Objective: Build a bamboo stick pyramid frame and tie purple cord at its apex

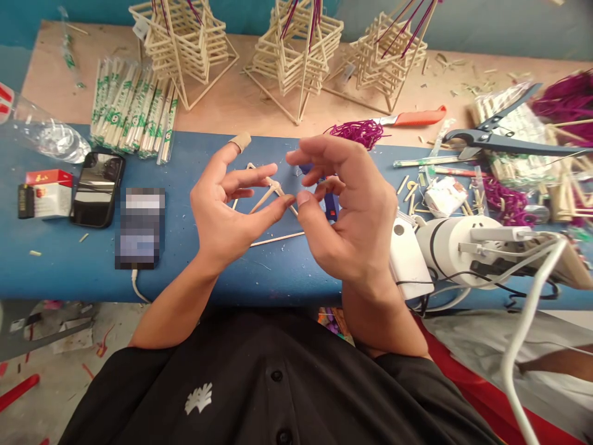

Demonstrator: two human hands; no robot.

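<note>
Above the blue work surface [185,284], my left hand [227,210] hangs with its fingers apart and a tan bandage [241,142] round one fingertip. My right hand [354,210] faces it, fingers loosely curved and spread, with nothing visible in its grasp. The two thumb tips are close together; whether they touch is hard to tell. Under and behind the hands lies a small frame of thin wooden sticks [263,199], partly covered by them. A loose stick [278,238] lies nearer to me. A blue object with a red switch [331,207] is mostly hidden behind my right hand.
Several stacked-stick structures [299,62] stand at the back. Wrapped chopsticks [134,111], a bottle [50,133] and two phones [97,188] lie left. Right are purple cord [356,133], an orange-handled knife [419,116], cutters [500,139] and a white power strip [456,247] with cables.
</note>
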